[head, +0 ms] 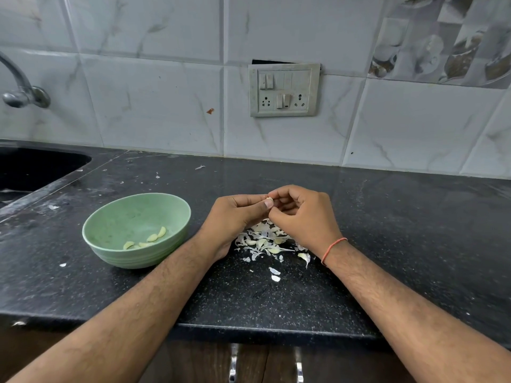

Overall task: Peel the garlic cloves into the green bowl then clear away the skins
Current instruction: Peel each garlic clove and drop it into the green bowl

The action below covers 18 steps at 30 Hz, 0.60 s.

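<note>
A small garlic clove [269, 201] is pinched between my left hand [235, 217] and my right hand [301, 217], held a little above the black counter. Below the hands lies a pile of white garlic skins [265, 241] mixed with pale cloves. One unpeeled clove [304, 257] sits at the pile's right edge. The green bowl [116, 217] stands to the left of my left hand, with several peeled cloves [152, 238] in its bottom.
A black sink [30, 170] is set into the black counter [401, 230] at far left, with a tap [20, 89] above it. A switch and socket panel [284, 90] hangs on the tiled wall. Loose skin flakes [275, 274] lie scattered on the counter.
</note>
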Motion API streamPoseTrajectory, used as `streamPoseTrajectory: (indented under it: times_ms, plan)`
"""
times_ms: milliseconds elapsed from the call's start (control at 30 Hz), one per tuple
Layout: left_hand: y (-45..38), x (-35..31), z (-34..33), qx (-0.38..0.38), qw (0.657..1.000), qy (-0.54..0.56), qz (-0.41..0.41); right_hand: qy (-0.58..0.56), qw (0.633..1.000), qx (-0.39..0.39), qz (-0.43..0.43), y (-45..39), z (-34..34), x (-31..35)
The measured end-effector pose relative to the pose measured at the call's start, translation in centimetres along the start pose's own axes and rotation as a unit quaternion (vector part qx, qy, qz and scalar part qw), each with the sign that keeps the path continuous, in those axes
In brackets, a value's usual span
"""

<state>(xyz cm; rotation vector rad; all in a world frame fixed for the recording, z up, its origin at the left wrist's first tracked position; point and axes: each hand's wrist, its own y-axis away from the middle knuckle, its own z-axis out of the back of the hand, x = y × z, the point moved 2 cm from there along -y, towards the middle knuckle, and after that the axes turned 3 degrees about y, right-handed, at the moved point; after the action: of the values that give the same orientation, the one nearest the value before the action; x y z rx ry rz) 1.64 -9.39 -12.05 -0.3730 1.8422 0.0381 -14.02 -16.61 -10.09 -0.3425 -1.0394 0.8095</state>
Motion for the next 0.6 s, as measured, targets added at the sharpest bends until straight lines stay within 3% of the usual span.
streamPoseTrajectory:
  times_ms: [300,600]
  plan:
    - [0.0,0.0,-0.1,-0.027,0.999,-0.016,0.008,0.044,0.999,-0.007,0.017,0.2,-0.1,0.4]
    - [-0.3,0.5,0.5,-0.012,1.000,-0.005,0.006,0.147,0.985,-0.010,0.090,0.3,-0.4,1.2]
